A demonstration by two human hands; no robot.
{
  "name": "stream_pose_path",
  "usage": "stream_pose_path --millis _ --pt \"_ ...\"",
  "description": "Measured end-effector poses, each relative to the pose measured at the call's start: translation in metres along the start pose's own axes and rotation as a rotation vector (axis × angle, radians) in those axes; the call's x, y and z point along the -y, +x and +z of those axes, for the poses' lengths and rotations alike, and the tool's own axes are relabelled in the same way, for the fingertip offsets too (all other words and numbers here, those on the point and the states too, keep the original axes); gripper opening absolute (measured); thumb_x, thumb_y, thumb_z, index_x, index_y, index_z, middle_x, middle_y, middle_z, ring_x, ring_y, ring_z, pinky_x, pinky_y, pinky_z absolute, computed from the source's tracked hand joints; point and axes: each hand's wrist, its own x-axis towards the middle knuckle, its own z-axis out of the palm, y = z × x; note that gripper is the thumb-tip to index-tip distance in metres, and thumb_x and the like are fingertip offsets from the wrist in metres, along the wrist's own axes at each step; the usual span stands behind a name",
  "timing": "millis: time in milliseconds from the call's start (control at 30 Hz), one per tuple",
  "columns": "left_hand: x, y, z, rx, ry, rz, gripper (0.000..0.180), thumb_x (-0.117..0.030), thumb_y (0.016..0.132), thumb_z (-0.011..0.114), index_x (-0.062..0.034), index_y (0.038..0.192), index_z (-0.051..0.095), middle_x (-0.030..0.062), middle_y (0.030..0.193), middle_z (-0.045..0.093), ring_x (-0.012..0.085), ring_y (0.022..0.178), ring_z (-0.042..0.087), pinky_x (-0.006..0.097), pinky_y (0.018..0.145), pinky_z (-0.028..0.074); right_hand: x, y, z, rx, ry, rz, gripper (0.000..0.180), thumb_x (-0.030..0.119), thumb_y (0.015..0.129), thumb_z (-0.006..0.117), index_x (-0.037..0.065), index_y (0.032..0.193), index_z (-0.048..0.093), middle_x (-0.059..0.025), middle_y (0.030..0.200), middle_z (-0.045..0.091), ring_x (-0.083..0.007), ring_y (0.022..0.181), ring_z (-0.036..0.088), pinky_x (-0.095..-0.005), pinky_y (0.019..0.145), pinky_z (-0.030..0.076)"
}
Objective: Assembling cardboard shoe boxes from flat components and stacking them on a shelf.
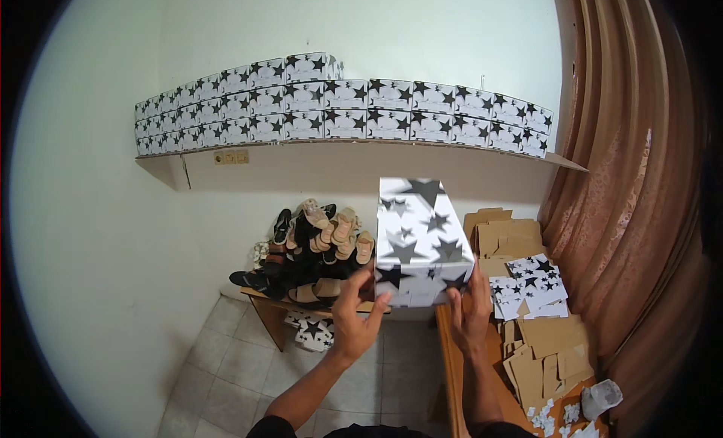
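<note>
A white shoebox [422, 227] printed with black and grey stars is held up in front of me, its lid on. My left hand [355, 317] grips its near left corner, thumb on the front face and fingers hidden along the side. At the near right corner my right hand [471, 314] holds it the same way. Ahead, a wall shelf [561, 161] carries stacked rows of matching star boxes [346, 95]. The top row fills only the left part of the shelf, ending at a box [306, 65] near the middle.
Shoes [331, 231] lie heaped on a small table [265, 317] at left, with star boxes [312, 334] beneath. On the right-hand table [452, 370] are flat cardboard pieces [553, 336], star-printed sheets [538, 287], a clear container [601, 398] and white scraps [542, 419]. A brown curtain [617, 137] hangs behind.
</note>
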Motion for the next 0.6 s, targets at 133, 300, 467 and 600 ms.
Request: stream_pose_path --millis 133,300,467,600 --pt "0.002 0.070 -0.037 -0.070 0.162 0.215 0.046 -0.003 0.093 0.070 0.0028 0.134 0.051 0.0130 0.131 0.052 0.0215 0.114 0.059 0.034 0.091 0.056 0.001 0.055 0.055 -0.134 -0.036 -0.142 0.065 0.007 0.095 0.066 -0.004 0.151 0.037 -0.0234 0.122 0.057 -0.0344 0.103 0.057 -0.0395 0.088 0.048" --pt "-0.009 0.174 -0.064 -0.085 0.029 0.356 0.048 -0.003 0.093 0.070 0.0022 0.137 0.054 0.0106 0.125 0.058 0.0189 0.110 0.061 0.030 0.085 0.059 0.019 0.153 0.094 -0.230 -0.037 -0.265 0.065 0.011 0.096 0.066 0.001 0.153 0.036 -0.0197 0.116 0.059 -0.0303 0.096 0.058 -0.0377 0.083 0.050" --pt "-0.011 0.276 -0.089 -0.098 0.110 0.404 0.051 -0.006 0.093 0.071 0.0060 0.138 0.053 0.0123 0.126 0.059 0.0186 0.109 0.063 0.029 0.083 0.059 0.029 0.247 0.125 -0.286 -0.076 -0.309 0.060 0.022 0.100 0.063 0.004 0.152 0.040 -0.0199 0.115 0.060 -0.0316 0.096 0.062 -0.0397 0.080 0.053" --pt "-0.008 0.348 -0.102 -0.068 0.256 0.530 0.056 -0.008 0.094 0.071 0.0036 0.144 0.049 0.0185 0.143 0.052 0.0241 0.114 0.063 0.035 0.097 0.055 0.020 0.311 0.149 -0.318 -0.021 -0.369 0.060 0.027 0.101 0.062 0.005 0.153 0.039 -0.0191 0.115 0.061 -0.0327 0.102 0.064 -0.0402 0.079 0.054"
